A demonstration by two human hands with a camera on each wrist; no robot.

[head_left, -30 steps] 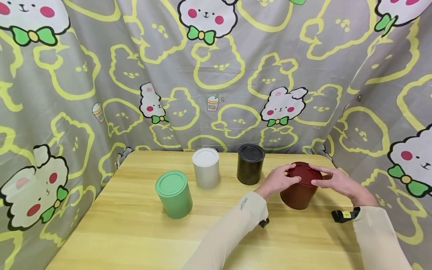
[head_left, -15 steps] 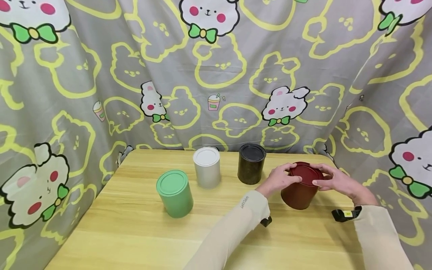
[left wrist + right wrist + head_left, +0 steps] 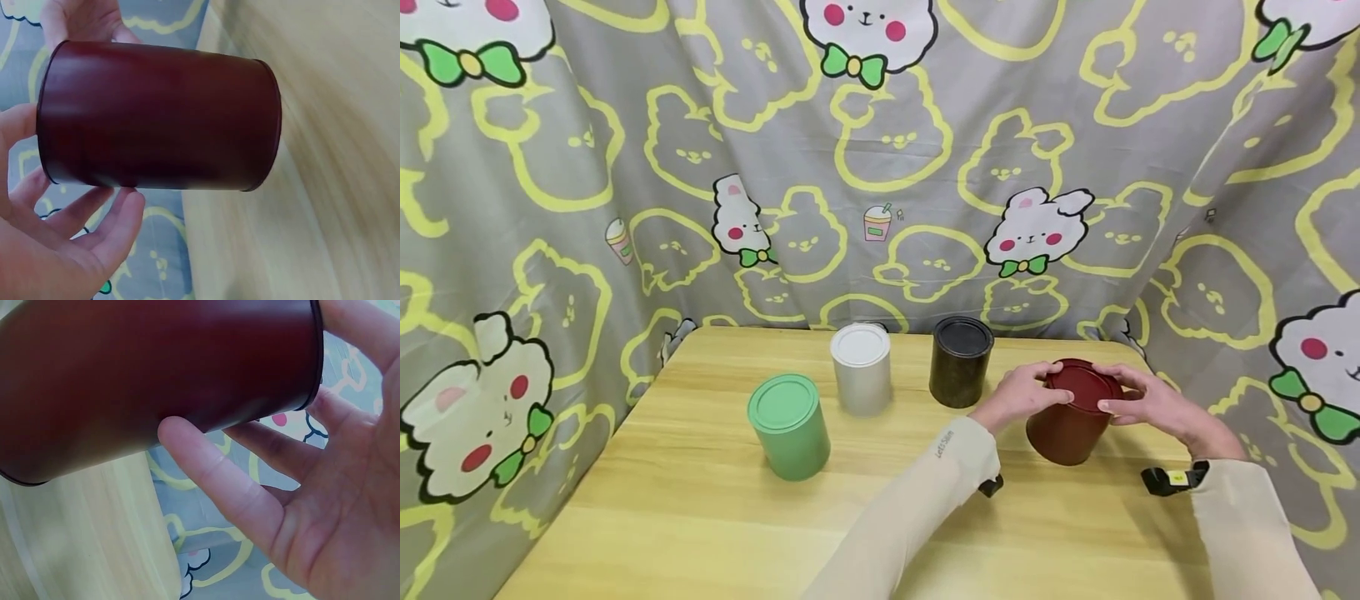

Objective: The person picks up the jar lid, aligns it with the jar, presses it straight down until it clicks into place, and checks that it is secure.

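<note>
A dark red lidded can point(image 3: 1067, 435) stands at the right side of the wooden table. My left hand point(image 3: 1024, 396) holds its top from the left, with thumb and a finger at the lid's rim. From the right, my right hand point(image 3: 1150, 404) holds the same rim. In the left wrist view the can point(image 3: 162, 119) fills the middle, and the left thumb touches its end edge. The right wrist view has several fingers of the right hand point(image 3: 337, 487) along the can's side point(image 3: 144, 375). The lid is on the can.
A black can point(image 3: 960, 367) stands just left of the red one, near the table's back. Further left are a white can point(image 3: 861, 375) and a green can point(image 3: 790, 433). Behind the wooden table point(image 3: 700, 533) hangs a grey patterned curtain point(image 3: 895, 150), which also covers both sides.
The head view has shifted very slightly. Both hands stay at the rim of the red can, and the cans keep their places.
</note>
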